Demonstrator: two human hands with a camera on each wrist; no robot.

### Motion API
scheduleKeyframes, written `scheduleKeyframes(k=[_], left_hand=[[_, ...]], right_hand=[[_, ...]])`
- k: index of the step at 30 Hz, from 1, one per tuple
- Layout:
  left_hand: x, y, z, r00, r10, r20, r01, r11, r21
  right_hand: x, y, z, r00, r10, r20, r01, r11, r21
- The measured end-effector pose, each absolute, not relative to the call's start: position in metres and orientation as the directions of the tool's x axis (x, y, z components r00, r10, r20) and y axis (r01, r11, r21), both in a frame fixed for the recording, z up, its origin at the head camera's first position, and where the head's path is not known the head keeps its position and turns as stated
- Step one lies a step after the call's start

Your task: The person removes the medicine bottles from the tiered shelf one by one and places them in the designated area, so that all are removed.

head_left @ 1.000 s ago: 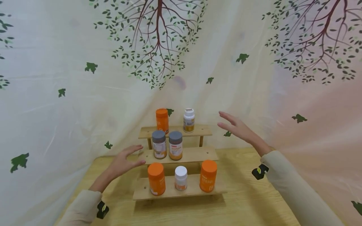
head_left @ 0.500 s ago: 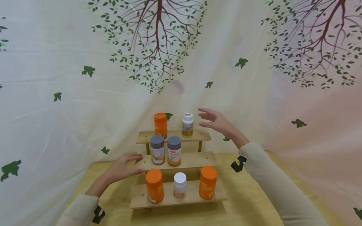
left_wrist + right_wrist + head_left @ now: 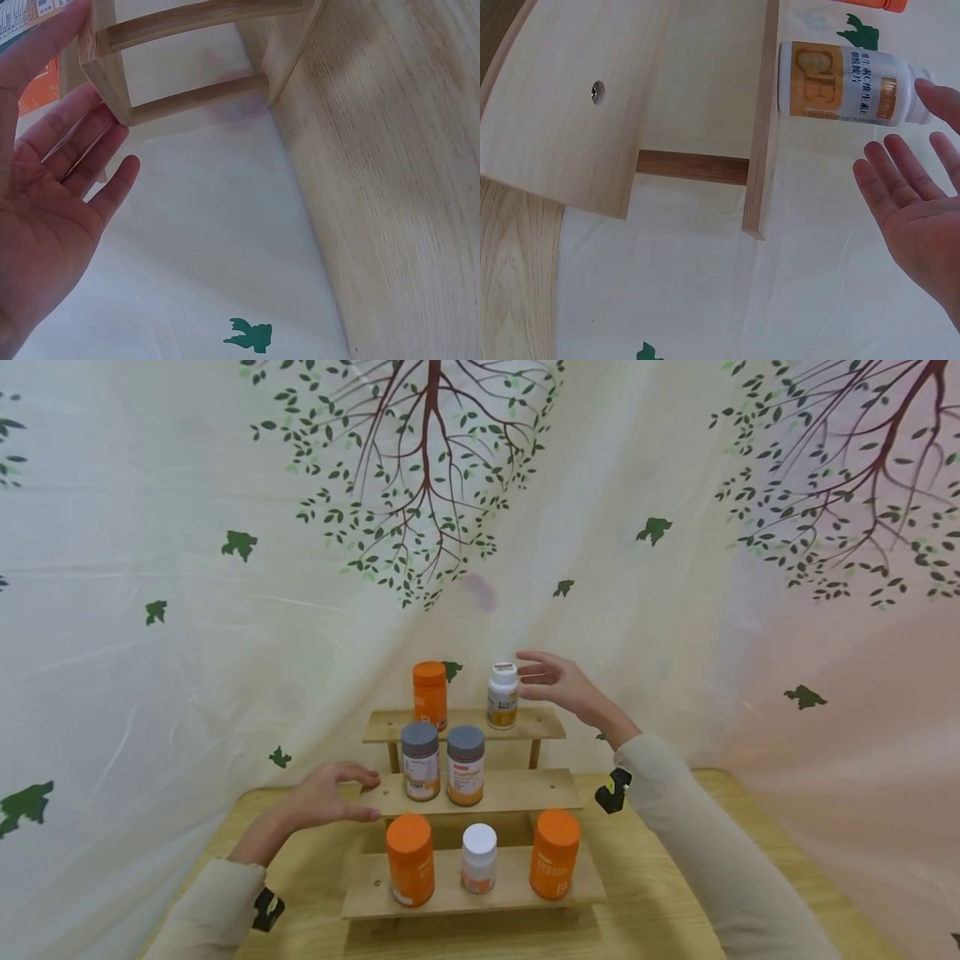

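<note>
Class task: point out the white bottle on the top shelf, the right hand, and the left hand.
White bottle [image 3: 502, 697], head view, on its label.
Right hand [image 3: 558, 682], head view, on its back.
Left hand [image 3: 324, 795], head view, on its back.

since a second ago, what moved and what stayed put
The right hand swung left toward the white bottle on the top shelf, fingers open, not yet gripping. The left hand edged in to the middle shelf's left end. All bottles stayed in place.
</note>
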State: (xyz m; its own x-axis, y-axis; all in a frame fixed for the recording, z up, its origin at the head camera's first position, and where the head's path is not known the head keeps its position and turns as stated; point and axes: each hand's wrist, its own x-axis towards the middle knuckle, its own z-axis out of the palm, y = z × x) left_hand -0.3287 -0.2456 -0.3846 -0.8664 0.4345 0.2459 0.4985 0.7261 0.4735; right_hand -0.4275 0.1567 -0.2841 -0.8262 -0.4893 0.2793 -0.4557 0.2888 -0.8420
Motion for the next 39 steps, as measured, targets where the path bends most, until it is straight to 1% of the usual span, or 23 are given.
scheduleKeyframes(k=[9, 17, 26, 34, 39], left_hand=[[-0.330, -0.240, -0.379, -0.879, 0.432, 0.203, 0.474, 0.746, 0.467], [-0.329, -0.239, -0.380, -0.881, 0.425, 0.208, 0.470, 0.742, 0.478], [-0.334, -0.242, -0.383, -0.880, 0.423, 0.215, 0.473, 0.739, 0.481], [-0.335, -0.242, -0.381, -0.893, 0.405, 0.196, 0.447, 0.750, 0.488], [-0.334, -0.242, -0.381, -0.896, 0.402, 0.187, 0.440, 0.752, 0.490]], right_hand=[[-0.434, 0.150, -0.286, -0.828, -0.474, 0.298, -0.463, 0.281, -0.841], [-0.434, 0.141, -0.289, -0.836, -0.470, 0.283, -0.441, 0.270, -0.856], [-0.440, 0.137, -0.297, -0.831, -0.472, 0.293, -0.445, 0.250, -0.860], [-0.441, 0.135, -0.303, -0.831, -0.456, 0.318, -0.474, 0.283, -0.834], [-0.439, 0.133, -0.304, -0.847, -0.445, 0.292, -0.439, 0.273, -0.856]])
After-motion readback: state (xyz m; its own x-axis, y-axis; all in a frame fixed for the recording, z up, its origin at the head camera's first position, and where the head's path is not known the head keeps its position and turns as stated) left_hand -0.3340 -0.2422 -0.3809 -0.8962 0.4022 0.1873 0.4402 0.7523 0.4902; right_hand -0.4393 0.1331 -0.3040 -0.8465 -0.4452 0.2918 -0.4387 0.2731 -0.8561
